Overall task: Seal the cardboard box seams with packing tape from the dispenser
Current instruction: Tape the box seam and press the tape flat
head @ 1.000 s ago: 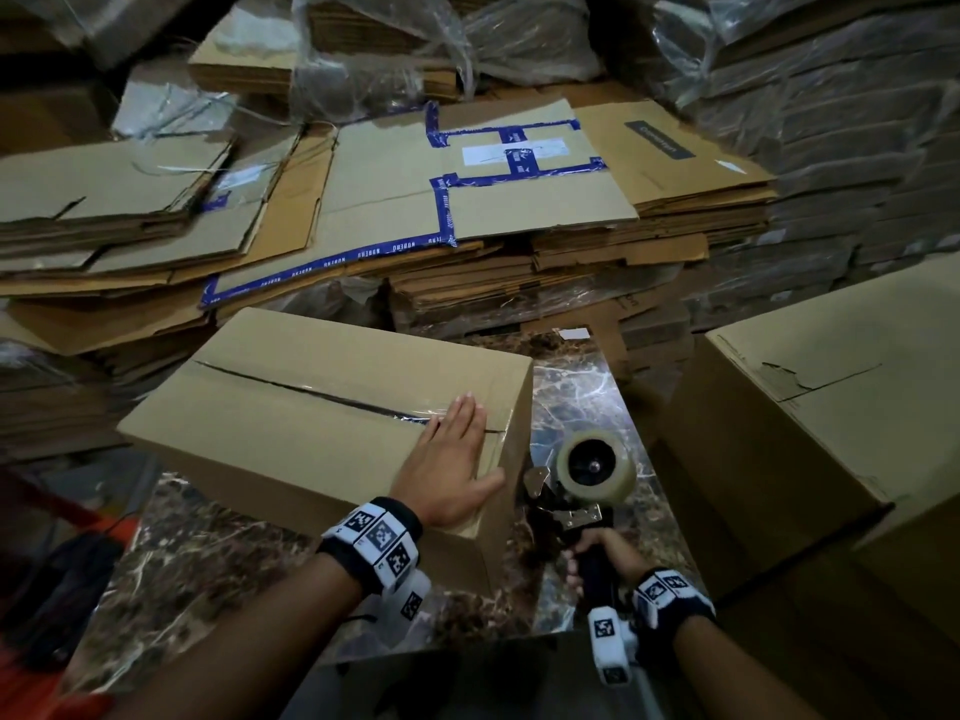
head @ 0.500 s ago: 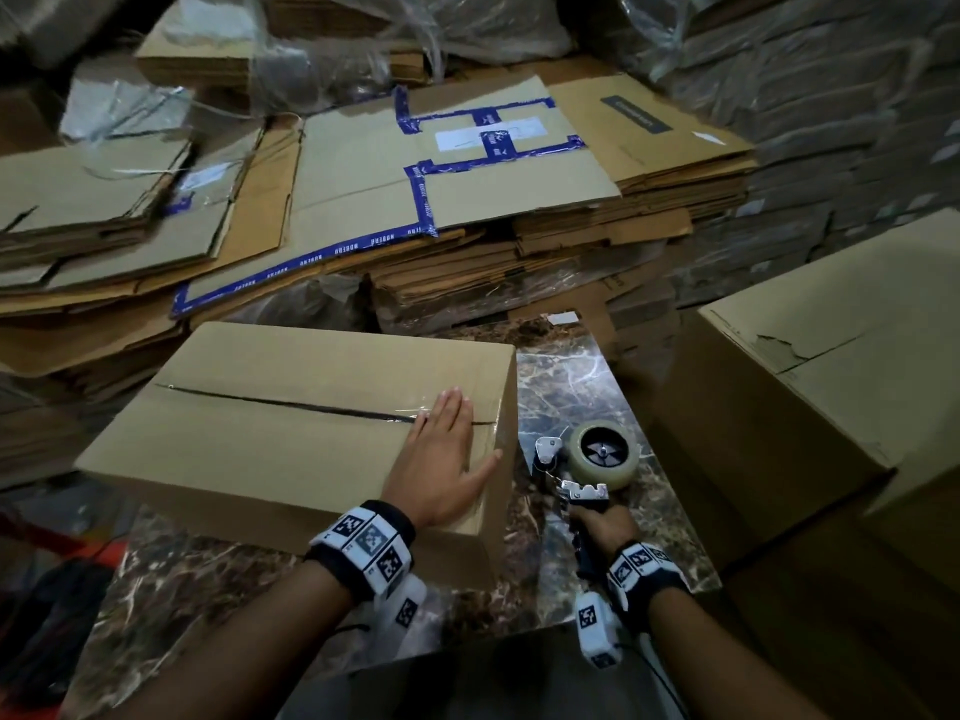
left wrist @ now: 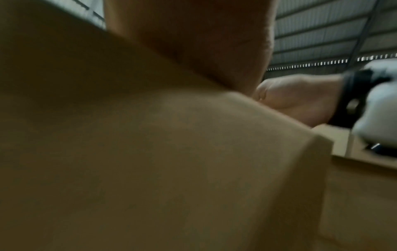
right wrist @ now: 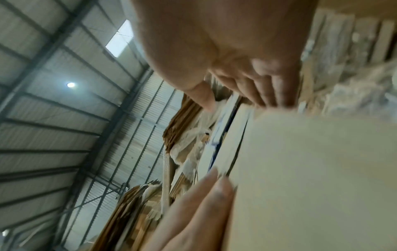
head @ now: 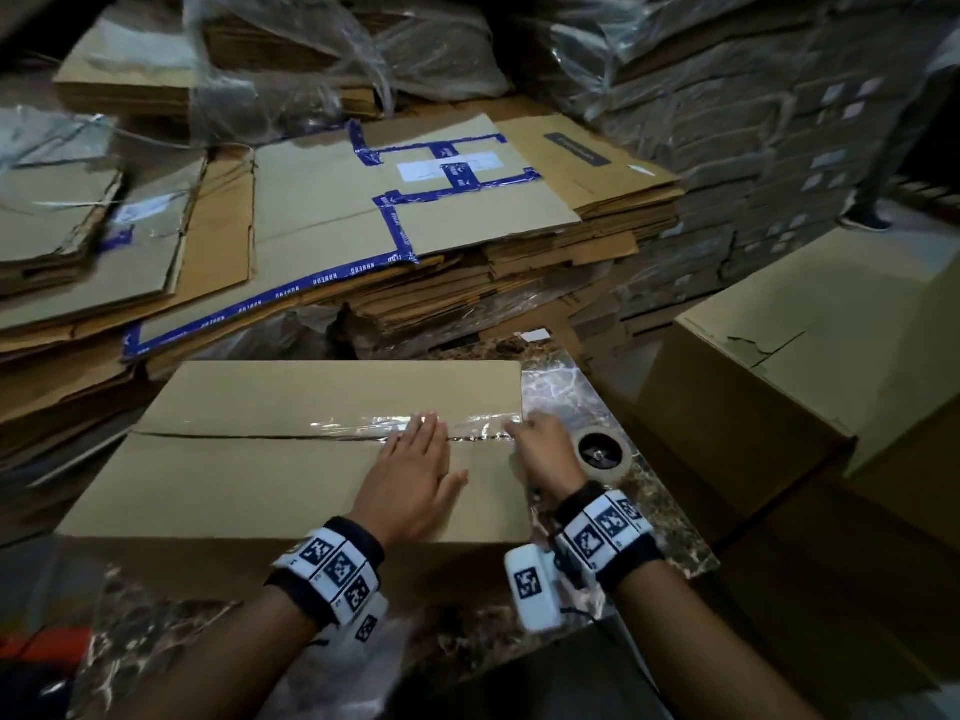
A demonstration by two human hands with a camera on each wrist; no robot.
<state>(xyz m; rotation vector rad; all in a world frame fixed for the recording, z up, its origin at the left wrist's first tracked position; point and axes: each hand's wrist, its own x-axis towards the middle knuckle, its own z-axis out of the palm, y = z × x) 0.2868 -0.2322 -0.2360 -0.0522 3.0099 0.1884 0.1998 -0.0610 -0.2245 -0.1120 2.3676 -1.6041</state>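
A brown cardboard box stands on the marble table. Its top seam gapes dark on the left. Clear tape covers the seam's right part up to the box's right edge. My left hand lies flat on the top, fingers across the taped seam. At the right edge, my right hand presses the tape end with straight fingers. The tape dispenser lies on the table just right of the box, held by neither hand. The right wrist view shows my right fingers touching the box's edge.
Stacks of flattened cartons, some with blue tape, rise behind the box. Plastic-wrapped bundles fill the back right. A large closed carton stands close on the right. A dark object sits at the table's near edge.
My right hand has let go of the dispenser, which now lies on the table, and has moved onto the box's right edge. The left hand stays flat on the box.
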